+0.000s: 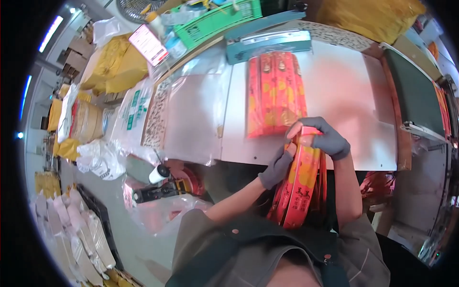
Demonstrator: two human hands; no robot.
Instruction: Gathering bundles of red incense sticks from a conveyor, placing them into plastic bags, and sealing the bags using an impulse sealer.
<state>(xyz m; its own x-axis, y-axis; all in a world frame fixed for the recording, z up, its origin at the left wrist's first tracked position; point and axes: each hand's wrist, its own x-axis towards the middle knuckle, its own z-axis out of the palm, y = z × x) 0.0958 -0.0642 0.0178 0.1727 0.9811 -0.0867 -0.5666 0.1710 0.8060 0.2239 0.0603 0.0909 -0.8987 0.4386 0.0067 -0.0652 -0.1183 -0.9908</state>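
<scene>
My left hand [279, 166], in a grey fingerless glove, grips the upper left edge of a bundle of long red and yellow printed packets [299, 186]. Over the bundle's top end my right hand [321, 138], gloved alike, has its fingers closed. The bundle hangs down from the table's front edge towards my lap, its packets slightly fanned. Just beyond my hands, a stack of similar red and yellow packets [276, 93] in clear plastic lies on the white table [344, 89]. Behind that stack sits a teal metal bar device [269, 43], probably an impulse sealer.
Clear plastic bags [193, 107] cover the table's left part. A green crate [218, 21] and a phone [148, 45] are at the back left. A dark green panel [412, 89] borders the right side. Plastic-wrapped goods [79, 233] lie on the floor at left.
</scene>
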